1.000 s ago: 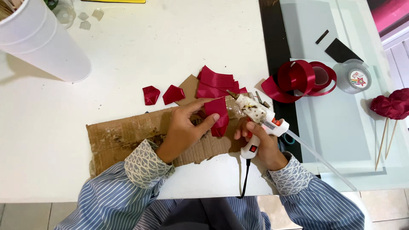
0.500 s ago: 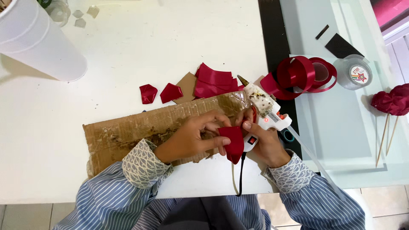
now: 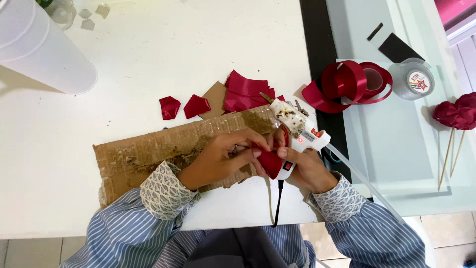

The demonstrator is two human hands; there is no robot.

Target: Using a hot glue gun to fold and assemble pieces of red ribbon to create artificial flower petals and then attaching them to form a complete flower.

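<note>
I see a white surface [image 3: 148,59] filling most of the view, lit evenly and brightly from above, with soft shadows falling toward seven o'clock. At three o'clock a pale glass-topped surface [image 3: 396,149] butts against it, a black strip [image 3: 317,54] running between the two from twelve o'clock downward. Beige floor tiles [image 3: 446,233] show at five o'clock and again at seven o'clock. A pink band [image 3: 456,10] sits at one o'clock, too cropped for me to identify.
</note>
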